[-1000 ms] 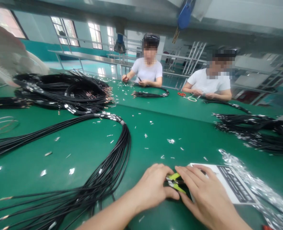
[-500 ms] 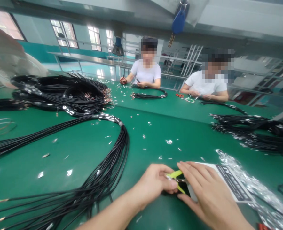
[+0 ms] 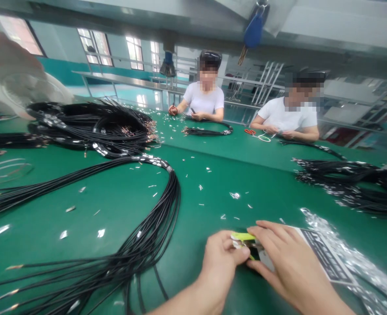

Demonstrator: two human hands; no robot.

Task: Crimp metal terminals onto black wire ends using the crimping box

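Just above the green table, my right hand (image 3: 287,256) has its fingertips and thumb around the two arms of a small yellow-green hand tool (image 3: 243,236). Metal shows between the arms; its exact kind is unclear. My left hand (image 3: 220,258) is closed at the tool's left end, pinching a small white piece (image 3: 235,243) between thumb and fingers. Part of the tool is hidden behind both hands. Under and beside my right hand lies a white sheet with a dark printed block (image 3: 326,256).
A bundle of black cables (image 3: 172,192) curves across the left, with a larger cable pile (image 3: 114,127) behind. Silvery strips (image 3: 350,247) and more black cables (image 3: 344,175) lie right. White scraps dot the table (image 3: 193,227). Two people sit opposite, near orange-handled scissors (image 3: 249,131). Keys (image 3: 254,30) hang overhead.
The scene has shifted slightly rightward in the picture. My left hand has turned a little and sits closer to my right hand, and less of the tool's lower arm shows.
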